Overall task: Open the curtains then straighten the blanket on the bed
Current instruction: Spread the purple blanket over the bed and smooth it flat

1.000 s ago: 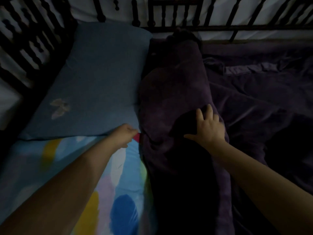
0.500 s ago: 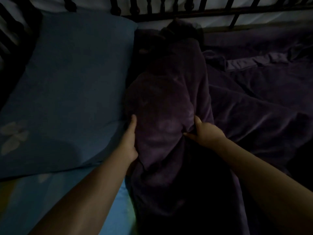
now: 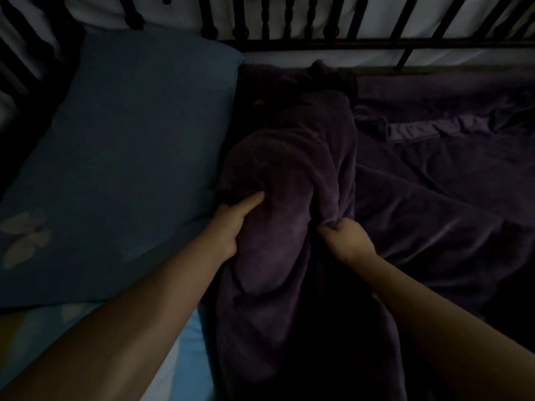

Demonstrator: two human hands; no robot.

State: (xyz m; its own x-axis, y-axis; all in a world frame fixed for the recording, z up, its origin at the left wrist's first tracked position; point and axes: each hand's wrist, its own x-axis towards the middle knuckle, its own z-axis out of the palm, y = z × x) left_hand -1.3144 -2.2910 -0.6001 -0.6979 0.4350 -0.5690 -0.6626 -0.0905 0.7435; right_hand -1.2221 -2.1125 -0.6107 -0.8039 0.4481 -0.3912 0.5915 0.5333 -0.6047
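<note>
A: We're gripping the bunched purple blanket (image 3: 292,180), left hand (image 3: 231,224) and right hand (image 3: 346,238) both clenched on it.
B: It's lying heaped beside the blue pillow (image 3: 130,157).

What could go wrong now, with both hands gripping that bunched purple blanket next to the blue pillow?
1. The left hand grips the purple blanket right at the edge of the blue pillow; a pull might drag the pillow askew.
2. The right hand pinches only a small fold, so it may slip out.
3. The room is very dim, so remaining wrinkles could be missed.
</note>
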